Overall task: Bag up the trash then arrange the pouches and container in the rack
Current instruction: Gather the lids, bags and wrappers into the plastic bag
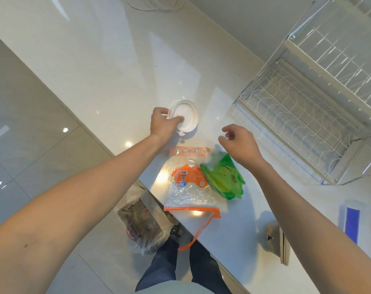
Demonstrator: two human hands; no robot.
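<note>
Now: two pouches (193,183), one container (185,115) under left hand (163,124) grip; right hand (240,145) loose, empty.

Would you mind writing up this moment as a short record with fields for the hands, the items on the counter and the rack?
left hand: gripping the edge of the white container
right hand: open, fingers curled, above the counter, holding nothing
clear pouch: flat on the counter, orange trim
green pouch: beside the clear pouch, overlapping its right edge
rack: wire, on the right, no pouches or container in the visible part
trash bag: on the floor by the counter edge
</note>
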